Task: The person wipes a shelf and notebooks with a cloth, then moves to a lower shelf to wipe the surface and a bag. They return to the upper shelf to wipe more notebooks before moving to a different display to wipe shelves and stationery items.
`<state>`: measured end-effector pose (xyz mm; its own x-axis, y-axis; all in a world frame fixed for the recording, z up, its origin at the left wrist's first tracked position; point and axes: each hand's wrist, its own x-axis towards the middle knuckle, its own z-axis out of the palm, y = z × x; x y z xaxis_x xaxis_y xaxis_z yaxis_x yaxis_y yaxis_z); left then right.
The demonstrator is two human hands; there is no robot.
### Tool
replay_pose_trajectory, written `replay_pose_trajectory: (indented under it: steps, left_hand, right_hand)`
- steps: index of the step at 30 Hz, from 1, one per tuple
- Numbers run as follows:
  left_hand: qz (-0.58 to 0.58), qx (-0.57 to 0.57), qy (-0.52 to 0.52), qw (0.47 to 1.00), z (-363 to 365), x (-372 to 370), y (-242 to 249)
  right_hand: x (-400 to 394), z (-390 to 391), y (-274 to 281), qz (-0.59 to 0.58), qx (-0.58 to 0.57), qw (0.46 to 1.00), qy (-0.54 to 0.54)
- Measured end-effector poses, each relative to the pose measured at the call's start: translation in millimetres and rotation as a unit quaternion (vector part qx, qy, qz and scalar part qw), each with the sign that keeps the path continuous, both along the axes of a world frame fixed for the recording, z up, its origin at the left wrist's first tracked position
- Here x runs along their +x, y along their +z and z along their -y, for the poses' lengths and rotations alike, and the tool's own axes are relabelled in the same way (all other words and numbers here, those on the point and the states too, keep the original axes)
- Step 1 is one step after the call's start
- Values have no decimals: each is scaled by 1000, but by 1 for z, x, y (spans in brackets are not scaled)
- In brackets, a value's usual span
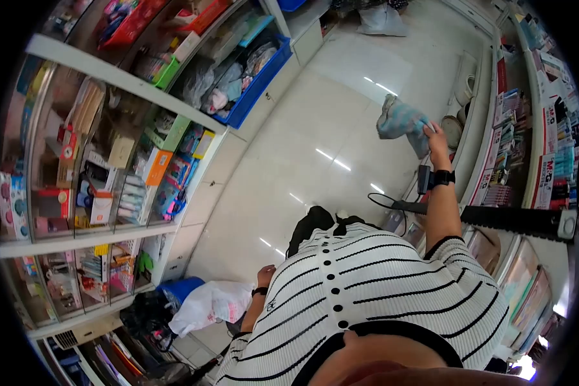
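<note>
My right hand (438, 143) reaches out to the right, its fingers closed on a blue-and-grey checked cloth (402, 122). The cloth hangs bunched above the floor, close to the low ledge of the right-hand shelving. A dark band circles my right wrist. My left hand (266, 275) hangs low beside my striped top, near a white plastic bag (213, 306). Its fingers are mostly hidden, so I cannot make out whether it holds anything.
Glass-fronted shelves (103, 154) with boxed goods line the left, with a blue basket (254, 83) of wrapped items. Pen racks (511, 135) stand on the right. Round containers (452, 132) sit on the low ledge. A pale bag (383, 20) lies on the tiled floor (302, 141).
</note>
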<state>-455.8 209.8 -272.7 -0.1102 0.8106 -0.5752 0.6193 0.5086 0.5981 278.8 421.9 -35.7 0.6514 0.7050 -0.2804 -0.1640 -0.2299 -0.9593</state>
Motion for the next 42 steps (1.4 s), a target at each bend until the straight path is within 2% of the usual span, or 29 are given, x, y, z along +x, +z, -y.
replay_pose_trajectory:
  steps: [1,3,5,8,10,11,13,15,17,19,20,21,22,24,25,27,30,32,33,34,36,37,39,40,41,42]
  left_hand:
    - [14,-11,-13,1000,-18,2,-6]
    - [32,-32,-30,999,-57,9,-6]
    - [35,-62,-14,997,-120,33,28]
    - [22,-84,-11,996,-220,85,114]
    - [33,-102,7,994,-280,117,152]
    - [114,-148,108,976,-308,109,126]
    - [53,-107,-16,993,-366,133,149]
    - [58,-89,-56,993,-423,150,156]
    - [63,-71,-96,991,-482,171,158]
    - [13,-95,-128,987,-541,191,148]
    - [20,-130,-100,986,-573,196,129]
    - [25,-106,-123,986,-601,205,116]
    - [63,-102,-151,981,-630,225,123]
    - [51,-22,-206,977,-675,280,132]
    - [73,18,-253,964,-698,305,131]
    - [108,54,-287,950,-731,371,150]
    - [168,125,-357,910,-759,471,180]
    - [197,122,-372,899,-765,537,207]
    - [226,117,-388,886,-768,568,219]
    - [227,118,-381,888,-772,596,225]
    - [212,146,-453,854,-780,648,238]
    - [212,148,-445,858,-782,674,250]
    - [208,149,-470,845,-788,720,277]
    - [214,148,-485,835,-795,740,286]
    - [212,147,-478,840,-802,757,296]
    - [199,200,-491,824,-807,773,308]
  right_hand:
    - [6,-1,3,50,-19,999,4]
    - [18,1,2,40,-47,998,-12]
    - [33,0,-5,27,-43,997,-55]
    - [56,0,-23,57,-69,993,-73]
    - [61,-2,-9,61,-92,989,-93]
    - [61,-5,-2,65,-114,986,-105]
    - [66,-11,7,89,-116,982,-123]
    - [65,-19,22,57,-117,967,-219]
    - [81,-22,14,79,-116,960,-243]
    - [93,-36,13,98,-117,952,-267]
    - [98,-41,16,105,-115,949,-274]
    - [103,-46,21,111,-116,946,-281]
    - [108,-52,26,112,-89,953,-266]
    - [120,-71,34,118,-77,952,-270]
    - [128,-82,35,127,-63,953,-268]
    - [155,-103,28,145,-61,953,-258]
    - [188,-157,47,174,-89,957,-213]
    - [225,-192,43,229,-60,966,-104]
    - [241,-214,46,230,-58,966,-99]
    - [253,-239,53,227,-68,971,-36]
    - [271,-292,82,235,-87,965,73]
    - [277,-320,98,246,-95,958,115]
    - [298,-372,103,236,-68,947,207]
    - [304,-399,109,235,-67,946,215]
    - [308,-425,114,246,-20,931,270]
    - [310,-451,119,255,27,912,321]
